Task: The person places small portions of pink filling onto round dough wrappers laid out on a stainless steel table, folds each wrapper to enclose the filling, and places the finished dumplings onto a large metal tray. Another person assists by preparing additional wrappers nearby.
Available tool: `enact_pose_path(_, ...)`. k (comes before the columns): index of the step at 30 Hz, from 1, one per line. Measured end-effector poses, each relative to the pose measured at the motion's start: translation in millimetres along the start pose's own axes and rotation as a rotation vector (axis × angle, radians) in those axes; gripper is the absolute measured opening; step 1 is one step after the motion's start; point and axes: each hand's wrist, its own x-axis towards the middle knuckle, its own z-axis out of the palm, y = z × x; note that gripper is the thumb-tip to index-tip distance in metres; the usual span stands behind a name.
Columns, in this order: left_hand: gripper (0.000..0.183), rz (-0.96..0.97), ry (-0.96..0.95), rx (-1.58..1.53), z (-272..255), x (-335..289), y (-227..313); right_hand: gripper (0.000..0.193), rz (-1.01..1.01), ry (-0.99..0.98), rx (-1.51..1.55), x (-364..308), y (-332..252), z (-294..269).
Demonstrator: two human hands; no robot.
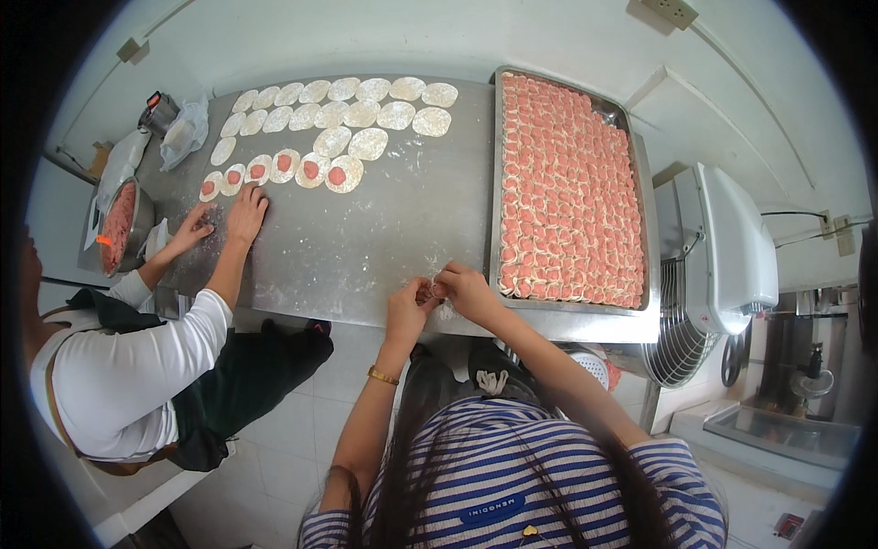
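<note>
At the table's front edge, my left hand (412,306) and my right hand (465,291) pinch a small meat-filled dumpling (437,290) between their fingertips. Fingers cover most of it, so its exact shape is hard to see. Just to the right lies a large metal tray (497,174) packed with rows of open-topped dumplings (567,197) showing pink filling. On the steel table (366,242), far left, floured round wrappers (363,113) lie in rows. The nearest row holds several wrappers with a dab of pink filling (311,170).
A co-worker (128,366) stands at my left, one hand (245,212) by the filled wrappers. Beside that person is a metal bowl (142,224) of minced meat. A plastic bag (186,133) sits at the table's left end. A white machine with a wire guard (677,320) stands right of the tray.
</note>
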Motion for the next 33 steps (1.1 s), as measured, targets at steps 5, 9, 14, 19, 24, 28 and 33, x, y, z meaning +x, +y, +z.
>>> enact_pose_path(5, 0.024, -0.046, -0.003, -0.004, -0.7, -0.2, -0.4, 0.016, -0.024, 0.115, -0.03, 1.6, -7.7, -3.8)
enact_pose_path(9, 0.024, -0.053, -0.033, 0.015, 1.7, 2.3, -1.0, 0.021, 0.022, 0.058, -0.044, 1.0, 5.2, 1.7)
enact_pose_path(14, 0.025, -0.017, 0.006, 0.065, 2.0, 2.5, -3.7, 0.021, -0.012, 0.115, -0.022, 6.3, 5.9, 0.6)
enact_pose_path(19, 0.026, 0.024, -0.006, 0.064, 2.2, 6.4, 4.1, 0.02, 0.052, 0.06, -0.018, 6.2, 10.3, 3.6)
enact_pose_path(24, 0.027, 0.001, -0.012, 0.076, 2.1, 6.3, 0.5, 0.018, 0.029, 0.146, -0.013, 7.3, 0.4, -1.3)
enact_pose_path(28, 0.028, 0.034, 0.011, 0.074, 3.7, 5.9, 0.3, 0.021, 0.109, 0.036, -0.012, 6.3, 3.8, -0.9)
enact_pose_path(33, 0.028, 0.022, 0.0, 0.106, 0.0, 6.8, 2.6, 0.015, 0.071, 0.153, 0.025, 8.1, -3.0, -1.2)
